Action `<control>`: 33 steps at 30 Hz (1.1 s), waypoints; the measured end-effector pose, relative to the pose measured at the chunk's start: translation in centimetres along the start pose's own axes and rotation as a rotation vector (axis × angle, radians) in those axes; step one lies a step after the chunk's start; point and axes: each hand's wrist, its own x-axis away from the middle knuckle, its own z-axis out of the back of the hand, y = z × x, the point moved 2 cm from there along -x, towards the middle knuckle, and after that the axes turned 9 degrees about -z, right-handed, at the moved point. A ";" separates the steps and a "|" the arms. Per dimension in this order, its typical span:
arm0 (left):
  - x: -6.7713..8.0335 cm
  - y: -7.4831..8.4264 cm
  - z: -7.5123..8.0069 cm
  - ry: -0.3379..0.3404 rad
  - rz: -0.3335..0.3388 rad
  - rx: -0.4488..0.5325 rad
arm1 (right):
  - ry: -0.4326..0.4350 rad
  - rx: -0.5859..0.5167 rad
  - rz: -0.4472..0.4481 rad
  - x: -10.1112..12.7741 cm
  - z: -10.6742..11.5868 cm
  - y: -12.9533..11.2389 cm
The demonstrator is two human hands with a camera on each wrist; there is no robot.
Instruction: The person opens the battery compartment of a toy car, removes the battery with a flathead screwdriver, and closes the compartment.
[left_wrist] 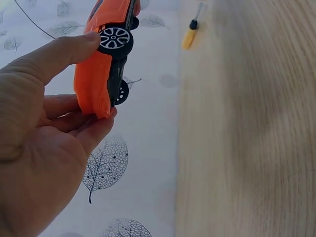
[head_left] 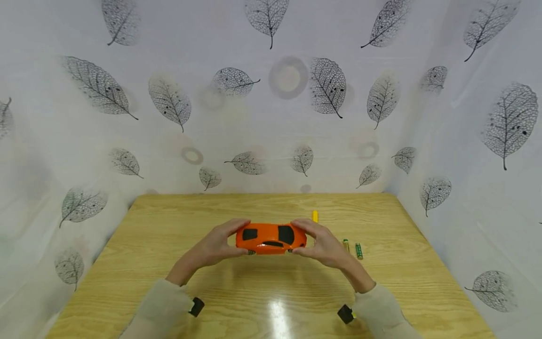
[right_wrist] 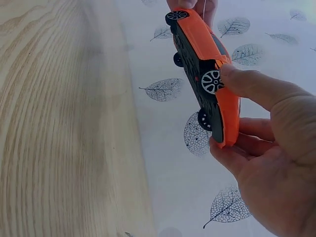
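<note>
An orange toy car (head_left: 271, 238) with dark windows is held up over the wooden table, its roof and one side facing the head camera. My left hand (head_left: 217, 243) grips one end, and my right hand (head_left: 322, 245) grips the other. In the left wrist view, the left thumb (left_wrist: 74, 49) presses beside a black wheel with silver spokes while the fingers curl under the end. The right wrist view shows the right thumb (right_wrist: 247, 81) at another wheel, with the car's black underside (right_wrist: 192, 69) turned towards the table side.
Behind the right hand lies a screwdriver (left_wrist: 189, 37) with a yellow handle. Two green batteries (head_left: 359, 251) are on the wooden table (head_left: 178, 212) to the right of that hand. White sheeting with a leaf print (head_left: 271, 117) surrounds the table at the back and sides.
</note>
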 end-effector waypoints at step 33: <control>0.2 -2.8 -2.7 -0.025 0.110 -0.087 | 0.008 0.185 -0.087 0.2 -2.4 2.6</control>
